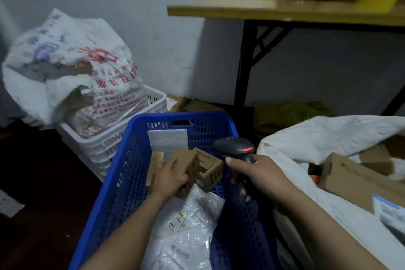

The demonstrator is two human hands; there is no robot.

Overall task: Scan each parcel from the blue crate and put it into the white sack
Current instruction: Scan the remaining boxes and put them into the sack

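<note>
The left hand (169, 176) reaches into the blue crate (122, 160), fingers curled round a small cardboard box (188, 164) and holding it tilted. Touching it on the right is 1 more brown box (209, 170), with pale plastic mailers (192, 221) lying below them in the crate. The right hand (263, 173) grips a black scanner (234, 147), its red window lit, thumb stretched along the handle, just over the crate's right wall. The white sack (317, 131) gapes open at the right, cardboard parcels inside.
</note>
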